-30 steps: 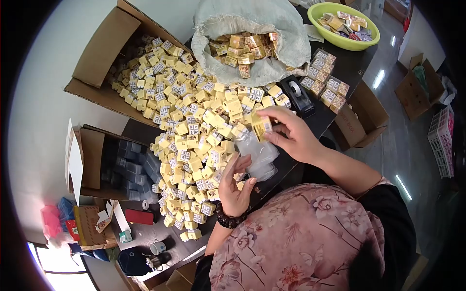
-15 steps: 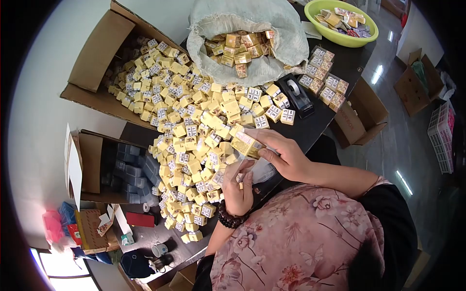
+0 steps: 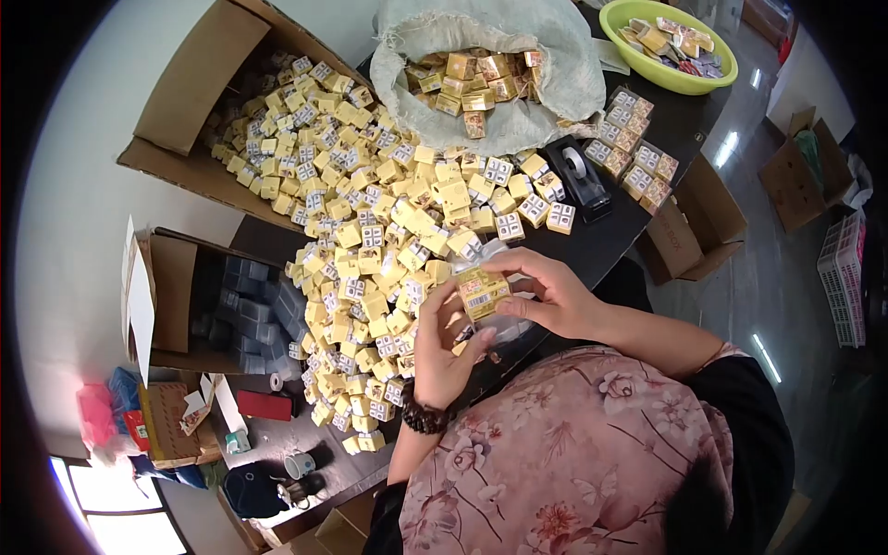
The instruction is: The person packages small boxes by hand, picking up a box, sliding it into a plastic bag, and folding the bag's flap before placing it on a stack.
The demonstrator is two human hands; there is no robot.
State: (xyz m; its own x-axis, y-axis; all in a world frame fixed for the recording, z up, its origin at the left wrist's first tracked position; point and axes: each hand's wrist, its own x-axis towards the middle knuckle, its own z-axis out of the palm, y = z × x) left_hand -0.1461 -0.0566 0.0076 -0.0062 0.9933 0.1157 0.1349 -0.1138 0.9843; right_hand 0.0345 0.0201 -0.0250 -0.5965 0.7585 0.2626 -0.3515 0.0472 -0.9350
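A small yellow printed box [image 3: 483, 294] with a barcode is held up over the near edge of the pile. My right hand [image 3: 555, 301] grips its right side, thumb in front and fingers over the top. My left hand [image 3: 446, 356], a dark beaded bracelet on its wrist, curls its fingers against the box's left side, thumb lower down. Clear plastic [image 3: 507, 326] shows below and behind the box; its shape is hard to make out. Left of the hands lies a big heap of small yellow boxes [image 3: 370, 277], several showing white faces with grey round marks.
A cardboard carton [image 3: 199, 83] spills boxes onto the dark table. Another carton holds clear plastic cases [image 3: 248, 319]. Behind are a woven sack [image 3: 546, 120], a black tape dispenser [image 3: 585, 185], wrapped box stacks [image 3: 629, 129] and a green basin [image 3: 712, 85].
The yellow box has turned so its barcode face shows, and sits slightly lower. My left hand has risen, its fingers now at the box's left side. The view has shifted slightly.
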